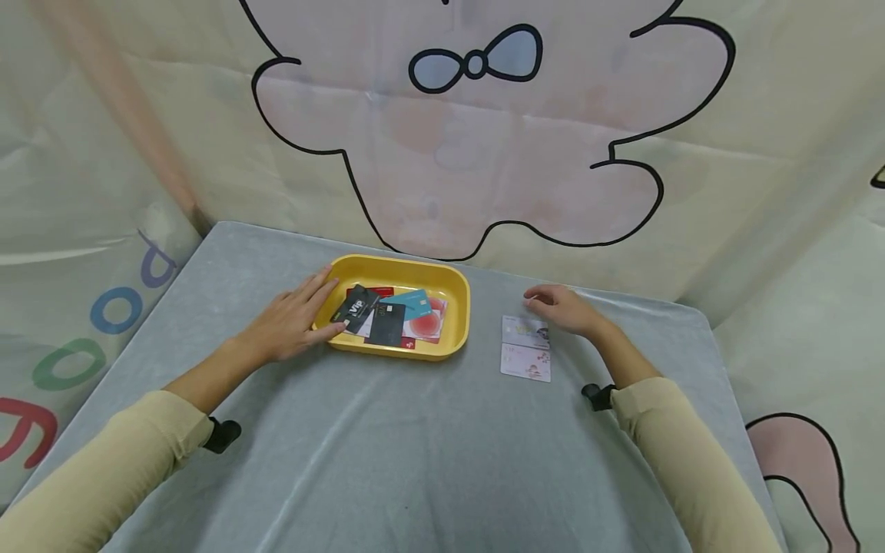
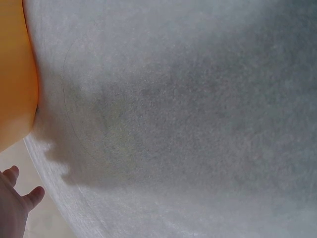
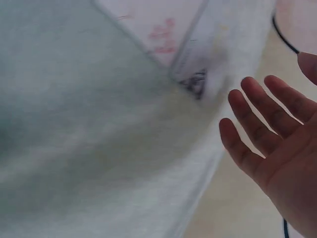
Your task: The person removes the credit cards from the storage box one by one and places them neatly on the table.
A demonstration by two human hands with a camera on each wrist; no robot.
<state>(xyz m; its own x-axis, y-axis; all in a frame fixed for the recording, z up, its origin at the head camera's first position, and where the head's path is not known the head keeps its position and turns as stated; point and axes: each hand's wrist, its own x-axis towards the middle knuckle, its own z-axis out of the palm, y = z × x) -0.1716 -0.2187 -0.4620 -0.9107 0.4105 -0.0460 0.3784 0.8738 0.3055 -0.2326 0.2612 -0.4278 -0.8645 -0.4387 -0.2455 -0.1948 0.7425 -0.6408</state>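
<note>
A yellow tray [image 1: 452,338] lies at the back of the table, with several overlapping cards inside. Among them are a black VIP card [image 1: 356,306], a plain black card [image 1: 385,325], a blue card [image 1: 413,304] and a card with a pink circle [image 1: 429,321]. My left hand [image 1: 293,316] rests at the tray's left end, fingers extended along the rim. Two pale cards, one with a dark corner picture [image 1: 524,332] and one with pink print [image 1: 525,362], lie edge to edge right of the tray. Just beyond them hovers my right hand [image 1: 563,309], fingers loosely extended, holding nothing.
A grey-blue cloth [image 1: 415,461] covers the table. Behind it hangs a cream curtain [image 1: 754,100] with a cartoon figure, close to the table's back edge. More printed fabric [image 1: 76,230] hangs along the left side.
</note>
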